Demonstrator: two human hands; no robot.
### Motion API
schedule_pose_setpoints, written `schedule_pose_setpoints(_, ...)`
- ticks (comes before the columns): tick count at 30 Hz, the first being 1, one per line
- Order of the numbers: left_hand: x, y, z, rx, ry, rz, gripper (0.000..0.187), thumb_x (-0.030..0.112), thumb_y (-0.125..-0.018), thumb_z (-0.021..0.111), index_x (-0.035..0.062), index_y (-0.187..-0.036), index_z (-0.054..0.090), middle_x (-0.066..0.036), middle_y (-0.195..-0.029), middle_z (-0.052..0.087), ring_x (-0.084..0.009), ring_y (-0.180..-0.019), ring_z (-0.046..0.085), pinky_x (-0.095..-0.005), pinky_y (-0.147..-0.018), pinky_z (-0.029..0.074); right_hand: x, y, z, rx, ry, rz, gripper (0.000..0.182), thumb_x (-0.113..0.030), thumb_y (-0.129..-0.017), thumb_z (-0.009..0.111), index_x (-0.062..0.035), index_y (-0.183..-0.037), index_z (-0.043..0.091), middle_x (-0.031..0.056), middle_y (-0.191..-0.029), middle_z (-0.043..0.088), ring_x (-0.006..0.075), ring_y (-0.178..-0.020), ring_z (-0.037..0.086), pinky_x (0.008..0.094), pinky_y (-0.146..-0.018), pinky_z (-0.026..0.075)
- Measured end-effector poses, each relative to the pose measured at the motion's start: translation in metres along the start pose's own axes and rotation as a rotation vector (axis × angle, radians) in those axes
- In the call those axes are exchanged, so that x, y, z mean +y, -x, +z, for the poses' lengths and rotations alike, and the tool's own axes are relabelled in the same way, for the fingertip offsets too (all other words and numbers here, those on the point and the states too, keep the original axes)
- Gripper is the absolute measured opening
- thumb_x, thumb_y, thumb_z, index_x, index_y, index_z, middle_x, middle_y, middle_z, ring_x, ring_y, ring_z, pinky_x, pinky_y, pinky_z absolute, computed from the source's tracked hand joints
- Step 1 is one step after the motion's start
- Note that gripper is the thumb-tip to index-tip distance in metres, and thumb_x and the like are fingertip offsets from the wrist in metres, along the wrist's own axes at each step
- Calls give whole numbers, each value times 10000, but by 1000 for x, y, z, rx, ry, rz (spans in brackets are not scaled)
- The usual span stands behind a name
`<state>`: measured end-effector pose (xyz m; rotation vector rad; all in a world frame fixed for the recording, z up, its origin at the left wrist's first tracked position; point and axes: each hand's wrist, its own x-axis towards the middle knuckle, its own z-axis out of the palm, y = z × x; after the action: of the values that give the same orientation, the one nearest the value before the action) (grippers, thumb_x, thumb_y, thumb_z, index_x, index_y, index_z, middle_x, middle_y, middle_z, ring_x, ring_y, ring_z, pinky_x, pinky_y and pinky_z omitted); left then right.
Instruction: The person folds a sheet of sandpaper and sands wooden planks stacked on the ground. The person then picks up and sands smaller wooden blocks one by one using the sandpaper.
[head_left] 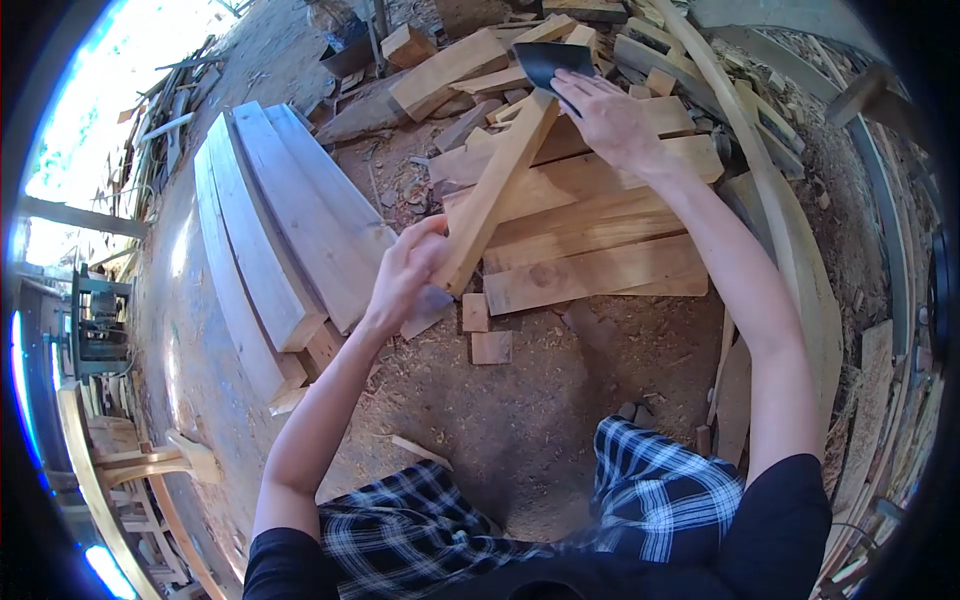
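A squared wooden bar [497, 195] lies at a slant in front of me, its far end pointing up and to the right. My left hand [412, 262] grips the near end from the left side, fingers curled round the edge. At the far end, my right hand [612, 122] holds a black sheet of sandpaper [548, 62] over the wood. Its fingers press on the sheet, and the thumb is hidden. Beneath the bar are several flat wooden planks [600, 272] stacked crosswise. Two small wood blocks [491, 347] sit on the ground just below the bar's near end.
Long pale boards [262, 190] lie side by side on the left. Offcuts [450, 75] are heaped behind the planks. A long curved timber [770, 190] runs down the right side. Shavings cover the dirt floor [520, 420] before my knees. Machinery [100, 320] stands far left.
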<state>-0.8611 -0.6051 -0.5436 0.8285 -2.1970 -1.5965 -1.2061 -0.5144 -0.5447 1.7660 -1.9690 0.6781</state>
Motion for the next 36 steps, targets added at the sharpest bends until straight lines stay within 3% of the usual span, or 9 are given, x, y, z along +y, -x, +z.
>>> schedule_pose_setpoints(3,12,11,28,47,-481,163,498,237,-860,677,1,-1275,537,-105,-1159,611,-171,-1067,569,-323,-912,456,-21,-5,6,-10,57,67,339,-166,-962,486,-28,-1263,556,142,-1320,567,294,-1177,572,387,-1035,444)
schedule_pose_setpoints(6,-3,9,31,83,-298,98,526,128,-788,734,-31,-1245,528,-107,-1050,651,-147,-974,588,-310,-885,465,-80,-3,-19,-207,-211,197,344,-145,-932,487,1,-1231,573,175,-1267,596,312,-1158,587,401,-1008,468)
schedule_pose_setpoints(8,-1,9,28,72,-210,80,523,129,-793,729,-38,-1245,526,-106,-1020,658,-138,-953,588,-305,-878,467,-123,27,-16,19,-161,-217,357,-107,-880,501,27,-1201,583,192,-1216,618,337,-1125,603,422,-993,477)
schedule_pose_setpoints(12,7,8,22,-22,-151,-25,557,114,-800,711,-49,-1289,498,-132,-1065,662,-144,-981,594,-314,-889,469,-138,38,-25,-54,-319,-410,381,-91,-846,501,27,-1197,593,213,-1203,617,351,-1142,588,440,-1009,460)
schedule_pose_setpoints(19,-6,3,13,-41,-139,45,592,117,-794,716,-38,-1317,485,-131,-1086,662,-157,-1009,591,-322,-923,453,12,-16,20,186,67,163,274,-73,-852,503,27,-1090,594,193,-1109,639,332,-1078,601,395,-972,471)
schedule_pose_setpoints(26,1,-4,-8,-167,-119,2,625,108,-788,739,-24,-1339,478,-80,-1092,655,-120,-1022,565,-290,-958,424,-120,39,-34,-130,-412,-279,398,-55,-841,486,19,-1220,583,201,-1210,614,380,-1141,577,455,-1019,444)
schedule_pose_setpoints(28,10,-9,-15,-157,-142,-1,613,110,-788,739,-27,-1331,488,-79,-1102,657,-118,-1026,565,-288,-962,421,-55,24,-26,-22,-179,-230,407,-57,-858,473,18,-1247,568,214,-1245,597,367,-1156,573,442,-1022,442)
schedule_pose_setpoints(33,6,-11,-14,-159,-178,80,549,108,-778,743,-14,-1278,552,-100,-1134,669,-115,-1043,567,-288,-968,419,123,26,-23,27,-28,648,407,-324,-997,388,-24,-1172,600,258,-1081,637,433,-1015,600,506,-863,476)
schedule_pose_setpoints(36,11,-15,-13,-100,-397,111,589,224,-762,760,38,-1284,561,-142,-1147,666,-256,-1069,615,-347,-950,453,98,70,-24,192,-9,601,424,-335,-1018,387,-57,-1293,551,251,-1216,590,429,-1113,555,474,-938,445)
